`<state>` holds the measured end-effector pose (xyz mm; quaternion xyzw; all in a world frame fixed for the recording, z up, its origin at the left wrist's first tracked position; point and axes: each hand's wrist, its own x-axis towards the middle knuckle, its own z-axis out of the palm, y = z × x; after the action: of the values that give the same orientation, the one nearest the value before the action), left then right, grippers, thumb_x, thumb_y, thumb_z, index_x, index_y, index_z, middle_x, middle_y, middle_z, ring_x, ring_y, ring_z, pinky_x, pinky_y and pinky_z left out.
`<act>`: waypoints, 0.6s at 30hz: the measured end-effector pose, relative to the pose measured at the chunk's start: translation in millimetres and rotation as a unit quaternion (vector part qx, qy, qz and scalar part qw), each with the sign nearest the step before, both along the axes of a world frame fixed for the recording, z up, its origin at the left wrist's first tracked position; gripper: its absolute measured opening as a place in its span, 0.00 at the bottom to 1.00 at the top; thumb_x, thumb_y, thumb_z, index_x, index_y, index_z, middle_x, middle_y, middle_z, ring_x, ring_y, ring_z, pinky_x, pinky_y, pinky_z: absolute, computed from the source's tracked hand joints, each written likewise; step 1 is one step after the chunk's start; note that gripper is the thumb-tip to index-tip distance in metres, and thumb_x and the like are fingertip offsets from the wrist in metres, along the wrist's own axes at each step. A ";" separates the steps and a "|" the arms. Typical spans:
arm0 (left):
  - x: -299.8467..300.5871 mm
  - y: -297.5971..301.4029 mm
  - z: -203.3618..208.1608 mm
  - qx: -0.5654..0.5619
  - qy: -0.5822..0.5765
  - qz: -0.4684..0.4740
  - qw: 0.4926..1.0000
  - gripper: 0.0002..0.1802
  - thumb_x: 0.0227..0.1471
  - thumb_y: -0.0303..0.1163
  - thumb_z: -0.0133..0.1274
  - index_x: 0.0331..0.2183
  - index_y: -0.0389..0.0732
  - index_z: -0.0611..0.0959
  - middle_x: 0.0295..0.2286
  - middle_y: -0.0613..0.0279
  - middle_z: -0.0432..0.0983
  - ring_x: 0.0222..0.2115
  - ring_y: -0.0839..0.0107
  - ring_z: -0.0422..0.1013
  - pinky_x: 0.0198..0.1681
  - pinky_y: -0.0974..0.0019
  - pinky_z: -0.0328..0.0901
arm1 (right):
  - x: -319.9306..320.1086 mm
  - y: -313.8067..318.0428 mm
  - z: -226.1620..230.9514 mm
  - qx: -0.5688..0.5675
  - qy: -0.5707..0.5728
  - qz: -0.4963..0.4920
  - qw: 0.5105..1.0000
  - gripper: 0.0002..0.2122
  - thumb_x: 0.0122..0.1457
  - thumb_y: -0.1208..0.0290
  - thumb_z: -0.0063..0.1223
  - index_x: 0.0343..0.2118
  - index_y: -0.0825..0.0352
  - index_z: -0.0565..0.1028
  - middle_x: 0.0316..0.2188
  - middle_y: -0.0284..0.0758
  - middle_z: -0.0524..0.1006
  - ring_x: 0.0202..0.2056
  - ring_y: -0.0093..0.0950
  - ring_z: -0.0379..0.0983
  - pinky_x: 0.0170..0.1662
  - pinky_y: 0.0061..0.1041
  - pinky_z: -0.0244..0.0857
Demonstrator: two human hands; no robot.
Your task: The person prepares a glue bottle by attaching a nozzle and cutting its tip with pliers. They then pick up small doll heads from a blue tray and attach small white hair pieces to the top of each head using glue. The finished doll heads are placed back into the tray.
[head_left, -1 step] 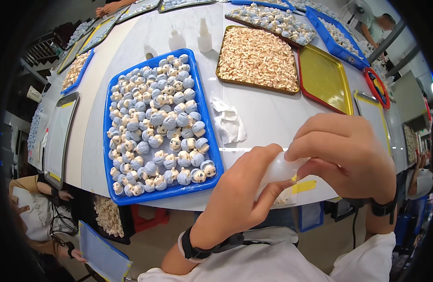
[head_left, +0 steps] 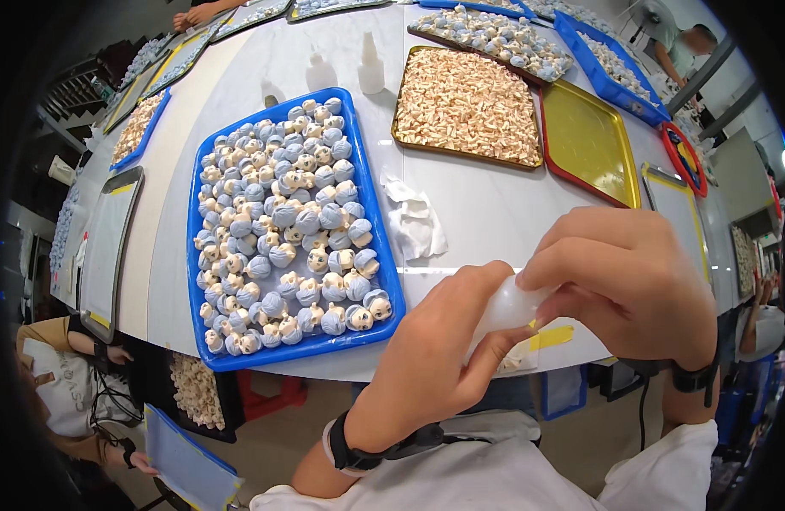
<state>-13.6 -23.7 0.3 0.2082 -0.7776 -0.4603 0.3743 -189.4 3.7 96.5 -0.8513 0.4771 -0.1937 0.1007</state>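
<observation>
A translucent white plastic bottle (head_left: pixel 505 308) is between my hands over the near edge of the table. My left hand (head_left: pixel 435 345) is wrapped round its body, thumb on the near side. At its right end, the fingers of my right hand (head_left: pixel 618 277) are bent together in a pinch; what lies under those fingertips is hidden. To the left of my hands is a blue tray (head_left: pixel 194 289) filled with small doll heads (head_left: pixel 306 223) with pale blue hair, lying in all directions. A crumpled white tissue (head_left: pixel 416 226) lies between that tray and my hands.
Beyond my hands are a tray of small cream pieces (head_left: pixel 469 106) and a bare gold tray (head_left: pixel 587 140). White nozzle bottles (head_left: pixel 370 68) stand behind the blue tray. Yellow tape (head_left: pixel 552 337) is by my right hand. At lower left, a person (head_left: pixel 65 379) holds a blue-rimmed tray (head_left: pixel 184 456).
</observation>
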 end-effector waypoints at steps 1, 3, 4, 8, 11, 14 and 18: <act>0.6 0.6 -0.2 -0.002 -0.002 0.007 1.000 0.23 0.43 0.25 0.53 0.44 0.33 0.68 0.34 0.47 0.69 0.33 0.51 0.68 0.36 0.60 0.64 | 1.6 0.4 1.0 -0.001 0.006 -0.005 1.000 0.14 0.39 0.64 0.62 0.24 0.68 0.73 0.19 0.35 0.70 0.21 0.34 0.67 0.23 0.28 0.58; 0.8 2.2 0.2 -0.005 -0.003 0.017 1.000 0.22 0.43 0.26 0.55 0.43 0.34 0.70 0.35 0.49 0.71 0.33 0.54 0.70 0.37 0.64 0.64 | 3.0 2.0 7.1 -0.001 0.049 -0.011 0.999 0.14 0.38 0.65 0.63 0.25 0.68 0.73 0.20 0.35 0.71 0.22 0.34 0.68 0.24 0.27 0.60; 1.3 2.0 1.0 -0.016 -0.004 0.020 1.000 0.23 0.43 0.26 0.54 0.43 0.34 0.70 0.35 0.49 0.71 0.33 0.54 0.70 0.37 0.64 0.64 | 3.0 1.4 11.8 -0.001 0.084 -0.009 0.996 0.14 0.38 0.66 0.63 0.25 0.69 0.73 0.20 0.35 0.71 0.23 0.33 0.69 0.24 0.26 0.60; 1.2 1.4 -1.4 -0.033 0.024 0.009 0.999 0.23 0.42 0.25 0.55 0.43 0.33 0.69 0.31 0.47 0.69 0.31 0.51 0.67 0.34 0.59 0.62 | -2.1 4.8 0.4 -0.011 0.007 0.002 1.000 0.14 0.40 0.66 0.62 0.27 0.69 0.74 0.21 0.36 0.73 0.23 0.33 0.70 0.24 0.25 0.61; 2.0 5.4 -2.0 -0.028 0.027 0.001 0.999 0.24 0.40 0.25 0.56 0.42 0.33 0.69 0.31 0.48 0.69 0.30 0.52 0.67 0.33 0.59 0.62 | -3.0 9.3 -1.2 -0.009 -0.015 0.007 1.000 0.13 0.41 0.66 0.61 0.28 0.69 0.75 0.21 0.37 0.73 0.23 0.33 0.70 0.24 0.25 0.61; 0.0 9.0 -3.0 -0.040 0.028 0.019 0.999 0.24 0.40 0.25 0.57 0.42 0.33 0.69 0.31 0.48 0.69 0.29 0.52 0.67 0.32 0.59 0.62 | -1.9 11.8 9.0 -0.004 0.052 0.009 0.999 0.13 0.41 0.68 0.61 0.29 0.69 0.75 0.21 0.37 0.73 0.22 0.33 0.70 0.25 0.25 0.62; 3.7 7.9 2.4 -0.016 0.041 -0.010 0.999 0.24 0.41 0.27 0.57 0.42 0.32 0.70 0.32 0.46 0.70 0.30 0.51 0.68 0.34 0.60 0.63 | -2.3 13.8 1.4 -0.035 -0.015 0.021 0.999 0.12 0.43 0.65 0.58 0.28 0.69 0.74 0.20 0.35 0.72 0.20 0.31 0.68 0.22 0.26 0.58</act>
<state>-9.9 -15.8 2.7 0.1752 -0.7709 -0.4599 0.4044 -191.7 17.4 97.9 -0.8611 0.4505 -0.2210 0.0824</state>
